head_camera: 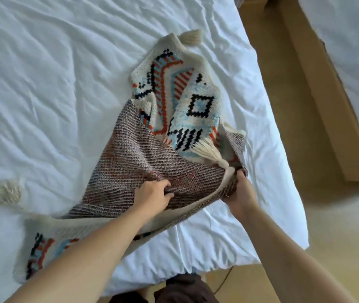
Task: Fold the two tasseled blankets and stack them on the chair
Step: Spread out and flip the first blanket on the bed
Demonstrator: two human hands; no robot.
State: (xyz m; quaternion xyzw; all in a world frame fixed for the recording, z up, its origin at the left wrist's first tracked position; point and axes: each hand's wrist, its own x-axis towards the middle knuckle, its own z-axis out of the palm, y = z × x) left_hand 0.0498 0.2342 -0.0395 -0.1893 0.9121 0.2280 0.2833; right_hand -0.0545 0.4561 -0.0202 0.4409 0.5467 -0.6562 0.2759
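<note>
A cream tasseled blanket point(174, 101) with blue, orange and black geometric patterns lies crumpled on the white bed, part of it turned over to show its brownish woven back. My left hand point(152, 196) pinches the woven back near the middle of the front edge. My right hand point(238, 191) grips the blanket's cream border at the right, just below a cream tassel point(209, 149). Another tassel point(190, 37) points away at the far corner, and one more point(9, 191) lies on the sheet at the left. I see only one blanket and no chair.
The white bed sheet point(54, 84) is wrinkled and fills the left of the view; its corner ends at the lower right. A tan floor point(283, 106) runs along the right side, with another white bed point(353, 40) beyond it. My dark trousers show at the bottom.
</note>
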